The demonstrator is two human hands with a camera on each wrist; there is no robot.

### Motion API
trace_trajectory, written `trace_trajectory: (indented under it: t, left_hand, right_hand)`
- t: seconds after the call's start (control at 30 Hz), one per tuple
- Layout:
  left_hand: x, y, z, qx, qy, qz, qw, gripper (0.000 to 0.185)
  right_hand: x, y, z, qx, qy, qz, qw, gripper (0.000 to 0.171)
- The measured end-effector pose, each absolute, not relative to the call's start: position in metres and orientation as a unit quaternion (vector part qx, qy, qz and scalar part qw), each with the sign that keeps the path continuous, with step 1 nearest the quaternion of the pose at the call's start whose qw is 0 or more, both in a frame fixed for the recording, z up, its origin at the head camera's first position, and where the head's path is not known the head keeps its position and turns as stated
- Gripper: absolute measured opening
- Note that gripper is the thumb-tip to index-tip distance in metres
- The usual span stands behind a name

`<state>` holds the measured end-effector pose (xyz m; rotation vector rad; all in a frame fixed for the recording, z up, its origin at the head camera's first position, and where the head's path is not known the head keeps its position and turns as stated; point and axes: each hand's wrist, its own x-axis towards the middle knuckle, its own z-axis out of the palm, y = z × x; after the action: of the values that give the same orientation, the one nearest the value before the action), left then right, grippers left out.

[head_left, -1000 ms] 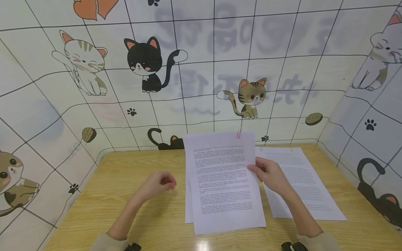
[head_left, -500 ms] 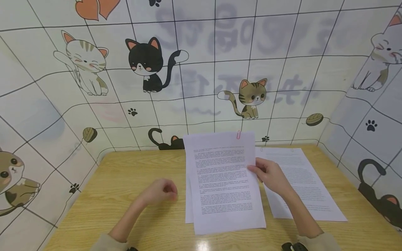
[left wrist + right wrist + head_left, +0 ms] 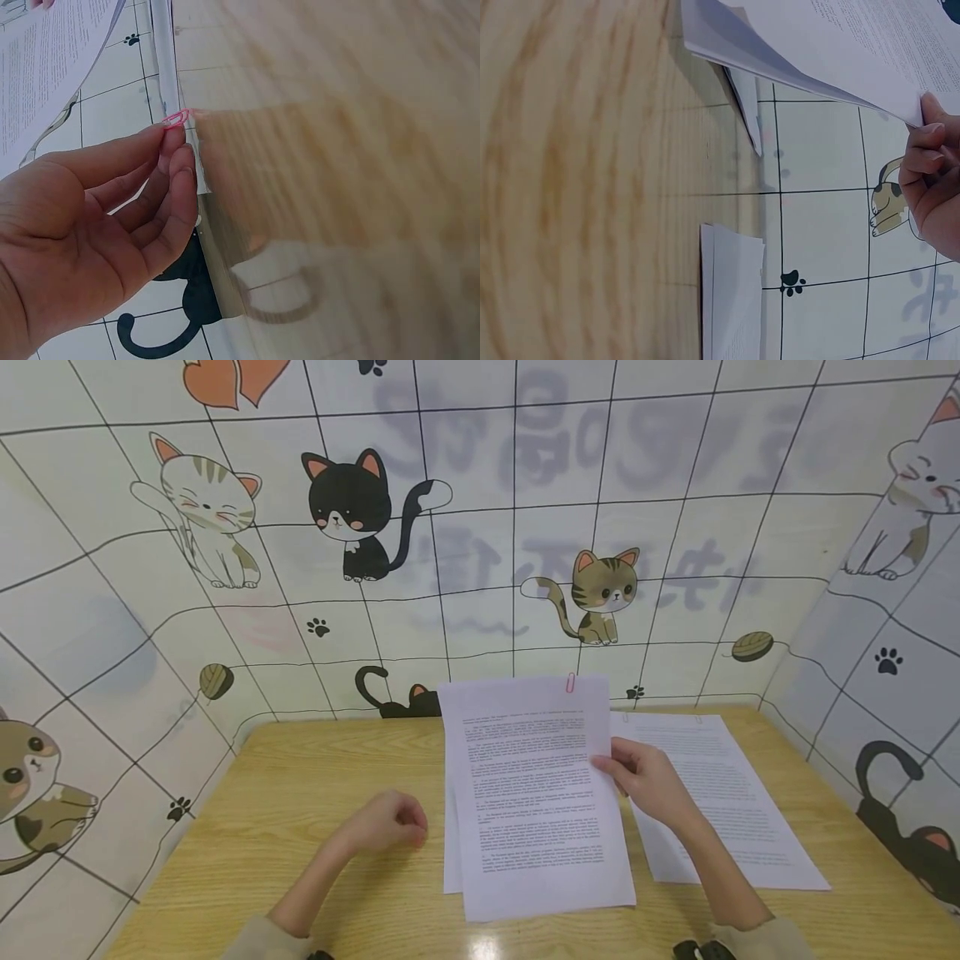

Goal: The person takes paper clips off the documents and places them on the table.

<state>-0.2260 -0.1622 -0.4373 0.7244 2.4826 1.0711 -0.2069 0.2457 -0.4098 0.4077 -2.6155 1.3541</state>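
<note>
My right hand (image 3: 651, 779) pinches the right edge of a stack of printed sheets (image 3: 536, 793), tilted up off the table. A pink paper clip (image 3: 570, 682) sits on the stack's top edge, toward the right. In the left wrist view, my left hand (image 3: 112, 210) pinches another pink paper clip (image 3: 177, 118) between thumb and fingertips, the other fingers curled beneath. That hand is left of the sheets and apart from them. The right wrist view shows the thumb of my right hand (image 3: 937, 176) on top of the sheets' edge.
More printed sheets (image 3: 727, 802), with two clips at their top edge, lie on the right of the wooden table (image 3: 300, 760). Under the held stack another sheet (image 3: 452, 852) peeks out at the left. A wall (image 3: 480, 527) with cat drawings stands behind the table.
My left hand has sunk a little lower and shifted slightly right, closer to the sheets. The right hand and the stack stay nearly still.
</note>
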Motion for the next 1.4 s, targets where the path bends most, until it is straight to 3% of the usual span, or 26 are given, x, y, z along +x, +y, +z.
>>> trace_trajectory:
  t: [0.3, 1.4]
  left_hand:
    - [-0.227, -0.164, -0.439, 0.258, 0.874, 0.383, 0.153, 0.004]
    - [-0.234, -0.136, -0.382, 0.190, 0.795, 0.574, -0.052, 0.013]
  right_hand:
    - [-0.207, 0.243, -0.409, 0.136, -0.875, 0.457, 0.080, 0.024]
    - [-0.207, 0.239, -0.413, 0.135, -0.870, 0.467, 0.076, 0.026]
